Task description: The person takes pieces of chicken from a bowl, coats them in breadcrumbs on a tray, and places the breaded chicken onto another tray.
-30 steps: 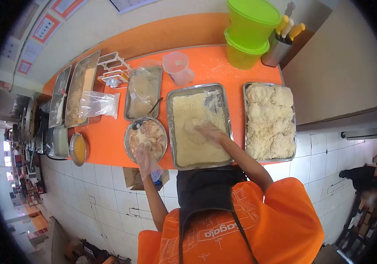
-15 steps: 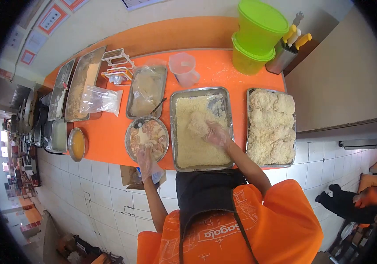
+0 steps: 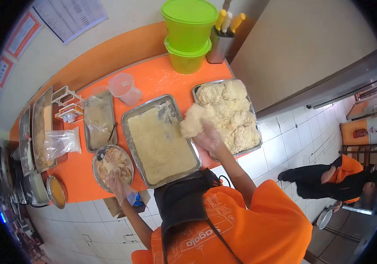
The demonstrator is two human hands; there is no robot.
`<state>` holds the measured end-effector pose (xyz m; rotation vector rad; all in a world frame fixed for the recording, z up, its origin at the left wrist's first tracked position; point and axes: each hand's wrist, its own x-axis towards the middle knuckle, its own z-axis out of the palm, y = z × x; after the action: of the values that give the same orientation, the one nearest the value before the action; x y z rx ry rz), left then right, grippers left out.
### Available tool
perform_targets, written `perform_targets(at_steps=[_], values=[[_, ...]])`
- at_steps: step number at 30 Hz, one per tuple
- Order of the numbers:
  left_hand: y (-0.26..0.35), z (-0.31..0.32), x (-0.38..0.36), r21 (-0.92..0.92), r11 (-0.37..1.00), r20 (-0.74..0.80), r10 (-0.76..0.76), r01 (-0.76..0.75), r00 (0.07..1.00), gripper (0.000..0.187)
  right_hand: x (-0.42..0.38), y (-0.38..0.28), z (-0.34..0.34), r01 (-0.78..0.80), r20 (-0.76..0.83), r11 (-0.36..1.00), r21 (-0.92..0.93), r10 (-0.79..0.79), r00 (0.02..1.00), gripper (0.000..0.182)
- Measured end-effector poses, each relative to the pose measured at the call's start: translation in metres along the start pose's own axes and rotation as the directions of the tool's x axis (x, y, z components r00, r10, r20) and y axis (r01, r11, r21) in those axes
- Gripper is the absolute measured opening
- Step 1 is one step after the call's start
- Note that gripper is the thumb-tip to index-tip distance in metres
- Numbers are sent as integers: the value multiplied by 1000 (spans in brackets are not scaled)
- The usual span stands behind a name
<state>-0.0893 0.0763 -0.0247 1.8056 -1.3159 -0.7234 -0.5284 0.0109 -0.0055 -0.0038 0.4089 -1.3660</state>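
Breaded cutlet (image 3: 192,121): pale, crumb-coated all over, lumpy, in right hand (image 3: 209,137).

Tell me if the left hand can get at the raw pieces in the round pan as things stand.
Probably yes. The gloved left hand rests at the near rim of the round pan, with the raw pieces lying uncovered just beyond its fingers. Only a spoon leans at the far side, clear of that path.

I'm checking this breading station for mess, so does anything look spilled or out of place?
Mostly tidy. Pale crumbs or flour are dusted over the orange countertop near the clear plastic measuring jug. A crumpled clear plastic bag lies loose beside the long metal trays. Nothing looks tipped or damaged.
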Motion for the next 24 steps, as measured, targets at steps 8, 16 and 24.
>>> perform_targets(at_steps=[8, 16, 24], values=[[-14, 8, 20, 48, 992, 31, 119, -120, 992, 43, 2, -125, -54, 431, -142, 898, -86, -439, 887, 46], [43, 14, 18, -97, 995, 3, -26, 26, 1000, 43, -25, -194, -45, -210, -380, 369, -905, -485, 788, 40], [21, 14, 25, -106, 993, 77, -44, 52, 996, 43, -9, -243, -77, -121, -134, 58, -991, -447, 884, 28]])
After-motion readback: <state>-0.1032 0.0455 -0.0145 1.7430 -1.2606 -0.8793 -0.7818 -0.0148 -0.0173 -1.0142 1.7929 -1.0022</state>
